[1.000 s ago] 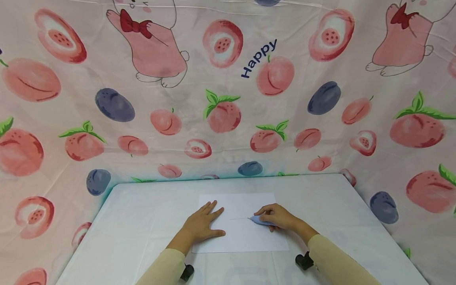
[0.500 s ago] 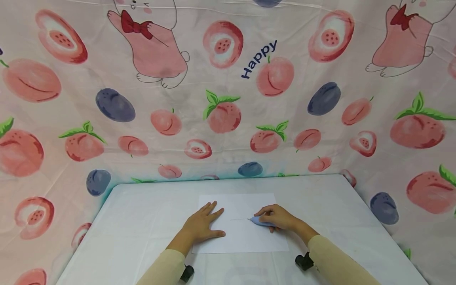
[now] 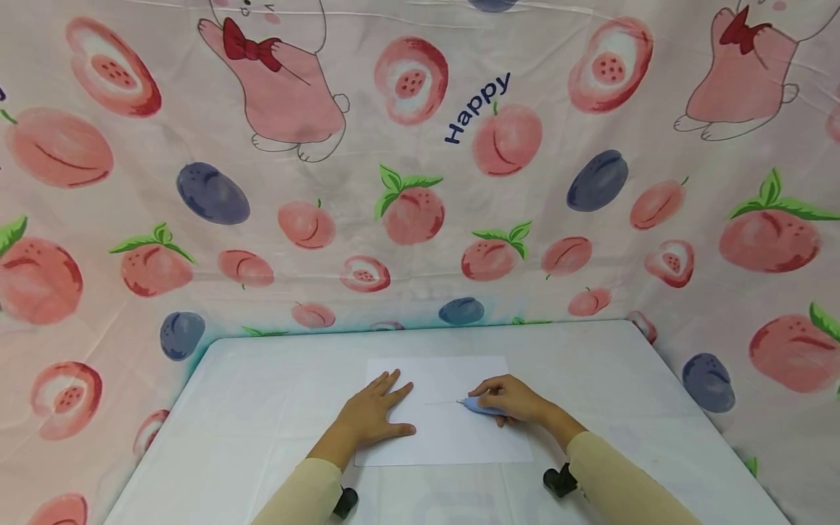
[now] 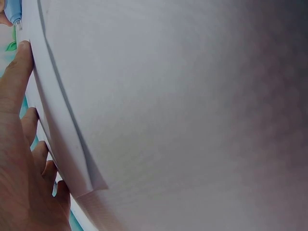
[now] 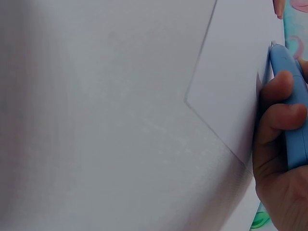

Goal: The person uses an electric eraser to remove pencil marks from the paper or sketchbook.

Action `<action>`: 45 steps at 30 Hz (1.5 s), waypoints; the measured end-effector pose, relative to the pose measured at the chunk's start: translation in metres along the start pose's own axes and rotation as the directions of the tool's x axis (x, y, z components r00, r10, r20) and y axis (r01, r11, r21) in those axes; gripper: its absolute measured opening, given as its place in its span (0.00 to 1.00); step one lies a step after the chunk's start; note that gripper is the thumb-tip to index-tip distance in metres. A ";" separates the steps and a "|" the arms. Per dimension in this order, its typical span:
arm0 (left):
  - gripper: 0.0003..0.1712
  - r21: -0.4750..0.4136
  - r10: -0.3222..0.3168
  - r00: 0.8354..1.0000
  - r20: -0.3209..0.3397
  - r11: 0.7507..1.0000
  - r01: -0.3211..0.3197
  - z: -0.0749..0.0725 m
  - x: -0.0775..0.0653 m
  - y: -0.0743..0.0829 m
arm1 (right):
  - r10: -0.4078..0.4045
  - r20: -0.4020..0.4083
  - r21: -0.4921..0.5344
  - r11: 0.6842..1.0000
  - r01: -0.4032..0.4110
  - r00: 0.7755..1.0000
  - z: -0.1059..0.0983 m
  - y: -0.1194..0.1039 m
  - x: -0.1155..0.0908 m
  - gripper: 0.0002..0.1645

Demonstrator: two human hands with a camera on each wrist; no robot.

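A sheet of white paper [image 3: 446, 446] lies on the white table, with a thin grey line [image 3: 441, 403] across its middle. My left hand [image 3: 374, 417] rests on the left part of the sheet, fingers spread and thumb stretched out to the right. My right hand [image 3: 518, 401] grips a thick blue pen-shaped tool [image 3: 481, 406] with a narrow tip. That tip is at the line's right end. In the right wrist view, fingers curl round the blue body [image 5: 284, 58] of the tool; its exact kind is unclear. The left wrist view has the left hand [image 4: 19, 149] at its left edge.
The white table [image 3: 275, 394] spreads out around the paper. Behind it and at both sides hangs a pink curtain [image 3: 420, 160] printed with fruit and rabbits. Black wrist devices [image 3: 560, 481] sit under both forearms, near the table's surface.
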State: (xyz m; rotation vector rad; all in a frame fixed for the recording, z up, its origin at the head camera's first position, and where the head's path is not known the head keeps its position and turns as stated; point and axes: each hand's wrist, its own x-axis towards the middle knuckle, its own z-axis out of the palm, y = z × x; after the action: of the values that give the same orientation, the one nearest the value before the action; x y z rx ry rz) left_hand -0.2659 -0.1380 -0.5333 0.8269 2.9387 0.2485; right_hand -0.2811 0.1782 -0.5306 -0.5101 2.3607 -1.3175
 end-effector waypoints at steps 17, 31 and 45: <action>0.49 -0.007 0.000 1.000 -0.001 1.000 0.000 -0.001 -0.001 0.001 | 0.000 -0.022 0.015 1.000 0.001 1.000 0.000 -0.001 -0.001 0.14; 0.48 -0.002 -0.008 1.000 0.001 1.000 0.008 0.000 0.000 0.000 | -0.006 -0.005 -0.001 1.000 0.006 1.000 -0.004 -0.001 0.001 0.12; 0.49 -0.014 0.001 1.000 0.007 1.000 -0.001 0.004 0.001 -0.003 | -0.005 0.017 -0.039 0.999 0.006 1.000 -0.009 -0.001 0.005 0.12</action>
State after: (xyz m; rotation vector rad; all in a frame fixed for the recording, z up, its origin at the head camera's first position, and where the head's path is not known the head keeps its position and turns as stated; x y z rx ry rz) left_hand -0.2677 -0.1398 -0.5376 0.8253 2.9270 0.2657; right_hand -0.2900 0.1819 -0.5259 -0.5377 2.3769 -1.2672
